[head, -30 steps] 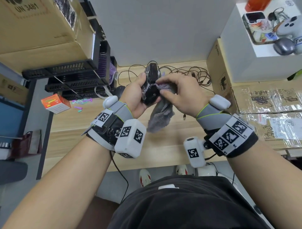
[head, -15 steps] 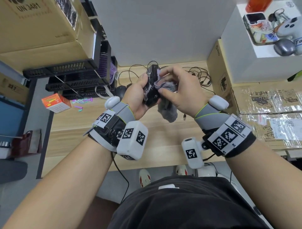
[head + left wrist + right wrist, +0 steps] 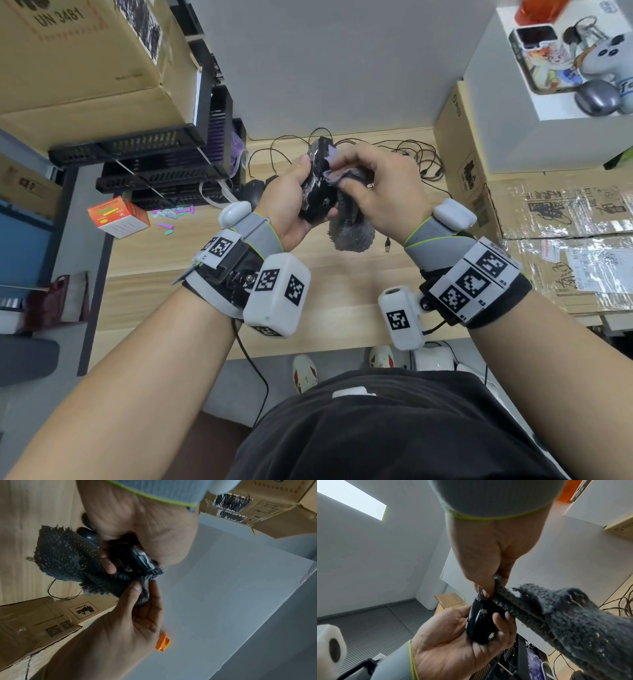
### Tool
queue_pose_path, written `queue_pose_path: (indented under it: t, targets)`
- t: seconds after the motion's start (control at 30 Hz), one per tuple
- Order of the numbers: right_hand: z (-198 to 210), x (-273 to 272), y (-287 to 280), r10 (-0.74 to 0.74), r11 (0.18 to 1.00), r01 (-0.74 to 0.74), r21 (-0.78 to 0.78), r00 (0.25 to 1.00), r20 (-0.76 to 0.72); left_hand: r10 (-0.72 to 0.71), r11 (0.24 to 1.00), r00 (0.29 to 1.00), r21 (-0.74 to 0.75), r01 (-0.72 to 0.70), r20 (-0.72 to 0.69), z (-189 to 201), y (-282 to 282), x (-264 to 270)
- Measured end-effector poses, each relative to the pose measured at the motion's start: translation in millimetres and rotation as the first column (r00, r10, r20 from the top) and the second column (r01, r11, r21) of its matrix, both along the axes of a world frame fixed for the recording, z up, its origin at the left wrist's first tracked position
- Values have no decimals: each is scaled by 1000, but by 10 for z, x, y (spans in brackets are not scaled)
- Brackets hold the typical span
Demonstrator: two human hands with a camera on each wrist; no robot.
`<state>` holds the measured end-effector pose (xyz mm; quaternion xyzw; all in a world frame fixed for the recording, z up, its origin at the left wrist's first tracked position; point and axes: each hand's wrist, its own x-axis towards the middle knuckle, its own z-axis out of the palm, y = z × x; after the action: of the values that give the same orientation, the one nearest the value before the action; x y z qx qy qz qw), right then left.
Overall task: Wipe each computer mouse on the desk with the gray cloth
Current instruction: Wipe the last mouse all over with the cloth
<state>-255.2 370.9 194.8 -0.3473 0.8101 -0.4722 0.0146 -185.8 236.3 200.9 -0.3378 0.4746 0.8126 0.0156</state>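
Above the wooden desk (image 3: 171, 294), my left hand (image 3: 298, 195) grips a black wired mouse (image 3: 317, 185), turned on its side. The right hand (image 3: 373, 185) pinches the gray cloth (image 3: 352, 233) and presses a fold of it against the mouse's far end; the rest of the cloth hangs down. In the left wrist view, left fingers (image 3: 106, 561) wrap the mouse (image 3: 139, 559) and the right hand (image 3: 133, 609) pinches the cloth (image 3: 68, 555). The right wrist view shows cloth (image 3: 556, 615) against the mouse (image 3: 479, 622). A second dark mouse (image 3: 255, 193) lies on the desk behind my left wrist.
Tangled black cables (image 3: 411, 157) lie at the back of the desk. Cardboard boxes (image 3: 555, 219) stand at the right and black trays (image 3: 154, 168) at the left. An orange box (image 3: 116, 216) and small pastel pieces (image 3: 171, 214) sit at the left, near the desk's left edge.
The left hand has tilted the mouse further onto its side. The right hand has slid the cloth up from the mouse's middle to its far end, bunching the cloth shorter.
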Motion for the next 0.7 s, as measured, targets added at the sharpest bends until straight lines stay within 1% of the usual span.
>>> queue_pose_path:
  t: [0.07,0.17,0.27,0.4,0.53,0.6,0.7]
  targets:
    - [-24,-28,-21,-29,1000,29,11,999,-24,-5,1000,1000,-15,5,1,13,12,-10]
    - [-68,-89,-16,-59,997,59,38,998,-4,-13,1000,1000,-22,13,13,20,25,-16]
    - [-92,-116,-4,-29,998,31,61,999,-22,-10,1000,1000,-28,11,22,-7,20,-16]
    - [-65,-87,-8,38,994,-28,102,994,-99,-16,999,999,-50,18,38,-29,25,-24]
    - [3,-104,2,18,986,-3,165,996,-91,-67,988,997,-139,73,44,-52,20,-32]
    - [27,-147,20,0,982,16,187,996,-88,-87,984,995,-150,91,38,-52,4,-34]
    - [33,-168,28,12,986,2,165,996,-85,-85,986,996,-137,90,40,-37,-10,-38]
